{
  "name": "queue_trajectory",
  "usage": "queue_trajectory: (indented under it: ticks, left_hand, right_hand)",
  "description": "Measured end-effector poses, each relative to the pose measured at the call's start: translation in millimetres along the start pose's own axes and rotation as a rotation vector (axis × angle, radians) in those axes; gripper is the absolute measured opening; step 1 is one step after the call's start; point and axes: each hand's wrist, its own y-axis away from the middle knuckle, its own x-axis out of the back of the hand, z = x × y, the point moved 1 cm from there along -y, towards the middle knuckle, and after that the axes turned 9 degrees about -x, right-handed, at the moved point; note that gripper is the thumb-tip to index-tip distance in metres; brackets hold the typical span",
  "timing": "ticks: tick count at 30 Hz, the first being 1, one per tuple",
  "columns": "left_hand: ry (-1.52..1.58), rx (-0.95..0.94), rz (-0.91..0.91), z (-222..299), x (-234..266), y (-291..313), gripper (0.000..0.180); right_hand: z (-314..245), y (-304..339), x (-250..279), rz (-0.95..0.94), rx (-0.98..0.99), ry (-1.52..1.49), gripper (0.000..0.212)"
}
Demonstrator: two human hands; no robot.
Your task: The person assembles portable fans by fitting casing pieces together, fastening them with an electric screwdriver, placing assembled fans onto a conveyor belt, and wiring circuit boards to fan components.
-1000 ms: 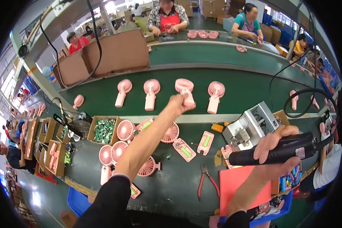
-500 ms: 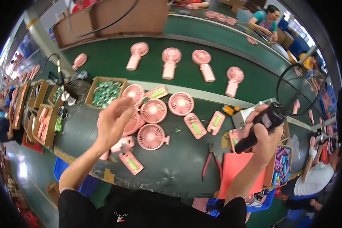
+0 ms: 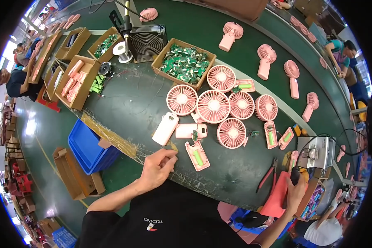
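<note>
My left hand (image 3: 156,169) is at the table's front edge, fingers curled in toward the thumb; whatever they may hold is hidden. Just beyond it lie a pink handle shell (image 3: 165,129), a second pink handle (image 3: 189,131) and an open pink casing with a green battery cell (image 3: 198,158). At the right, my right hand (image 3: 296,192) is closed round a black electric screwdriver (image 3: 295,175), mostly covered by the fingers, over a coral-red sheet (image 3: 275,201). Several round pink fan heads (image 3: 213,106) are clustered mid-table.
Red-handled pliers (image 3: 267,177) lie left of the sheet. A carton of green circuit boards (image 3: 184,62), a soldering-fume fan (image 3: 146,44) and a solder spool (image 3: 120,49) stand farther back. Beyond is a green belt (image 3: 244,58) with pink handheld fans. Blue bins (image 3: 91,144) sit below the table edge.
My view has turned left. My left hand has moved from over the fan heads to the near table edge and curled. My right hand has lowered the screwdriver to the coral sheet.
</note>
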Motion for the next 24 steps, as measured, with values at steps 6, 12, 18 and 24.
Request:
queue_trajectory:
  ticks: [6,12,18,24]
  left_hand:
    - [0.017,0.154,-0.189,13.4,-7.4,-28.3,0.032]
    - [0.000,0.206,-0.236,11.2,-15.7,-36.8,0.035]
    - [-0.102,0.115,-0.286,6.4,-15.4,-42.1,0.038]
    - [0.169,0.277,-0.410,7.4,-11.5,-42.2,0.034]
  right_hand:
    - [-109.9,59.4,-21.6,-0.146,0.012,-0.543,0.033]
    - [-239.5,87.1,-69.4,-0.396,0.407,-0.576,0.039]
    - [-255.3,105.7,-70.3,-0.858,0.245,-0.846,0.034]
    - [-253.7,91.1,-59.7,-1.050,0.261,-0.980,0.033]
